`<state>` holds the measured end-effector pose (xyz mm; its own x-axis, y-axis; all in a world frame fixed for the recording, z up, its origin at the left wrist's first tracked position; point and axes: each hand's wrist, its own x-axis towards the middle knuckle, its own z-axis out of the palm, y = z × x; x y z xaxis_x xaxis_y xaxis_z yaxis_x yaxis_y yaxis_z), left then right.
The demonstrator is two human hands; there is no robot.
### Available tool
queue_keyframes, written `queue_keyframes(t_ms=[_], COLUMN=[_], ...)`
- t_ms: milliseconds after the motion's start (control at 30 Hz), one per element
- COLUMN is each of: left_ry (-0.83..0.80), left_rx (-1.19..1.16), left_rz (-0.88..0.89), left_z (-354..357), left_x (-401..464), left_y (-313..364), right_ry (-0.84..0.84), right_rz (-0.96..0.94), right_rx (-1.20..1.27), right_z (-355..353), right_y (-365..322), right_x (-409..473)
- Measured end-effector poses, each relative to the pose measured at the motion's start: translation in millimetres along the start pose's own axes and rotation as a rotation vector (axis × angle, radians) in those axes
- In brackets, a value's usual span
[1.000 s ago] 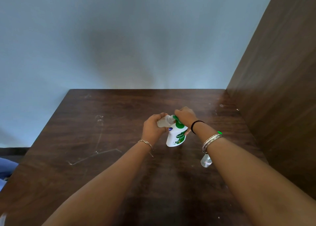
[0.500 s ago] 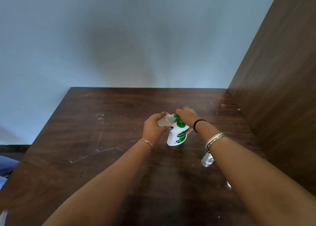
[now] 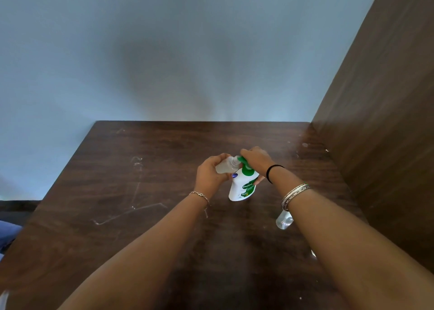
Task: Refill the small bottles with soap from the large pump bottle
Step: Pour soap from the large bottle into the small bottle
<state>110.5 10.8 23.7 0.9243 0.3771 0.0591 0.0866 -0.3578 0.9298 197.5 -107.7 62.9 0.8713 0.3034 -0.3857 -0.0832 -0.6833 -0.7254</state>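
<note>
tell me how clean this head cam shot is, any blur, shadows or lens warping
Head view: soft daylight and no harsh glare; a broad grey shadow spreads on the wall above the table. Wide-angle warp makes the forearms balloon toward the bottom edge. The left hand, right hand, small bottle and pump bottle are slightly soft; the label's small print is unreadable.

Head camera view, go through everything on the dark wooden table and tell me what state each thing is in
White pump bottle with green pump head: upright on the table.
Small clear bottle: tilted, uncapped, mouth at the pump spout.
Second small clear bottle: on the table, partly hidden by the right forearm.
Left hand: grips the tilted bottle.
Right hand: rests on the pump head.
</note>
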Motion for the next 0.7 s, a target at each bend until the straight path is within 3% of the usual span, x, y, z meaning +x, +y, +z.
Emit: queue_keyframes(t_ms=[133, 300, 567, 700], left_ry=[0.000, 0.002, -0.008, -0.003], left_rx=[-0.001, 0.035, -0.006, 0.034], left_rz=[0.012, -0.006, 0.006, 0.012], left_z=[-0.1, 0.0, -2.1, -2.3], left_x=[1.2, 0.3, -0.4, -0.3], left_y=[1.9, -2.3, 2.1, 1.9], right_ry=[-0.032, 0.102, -0.046, 0.018], right_rz=[0.021, -0.043, 0.042, 0.014], right_rx=[0.020, -0.065, 0.018, -0.037], right_z=[-2.2, 5.1, -3.4, 0.4], right_y=[0.1, 0.1, -2.1, -2.4], right_x=[1.6, 3.3, 2.2, 5.3])
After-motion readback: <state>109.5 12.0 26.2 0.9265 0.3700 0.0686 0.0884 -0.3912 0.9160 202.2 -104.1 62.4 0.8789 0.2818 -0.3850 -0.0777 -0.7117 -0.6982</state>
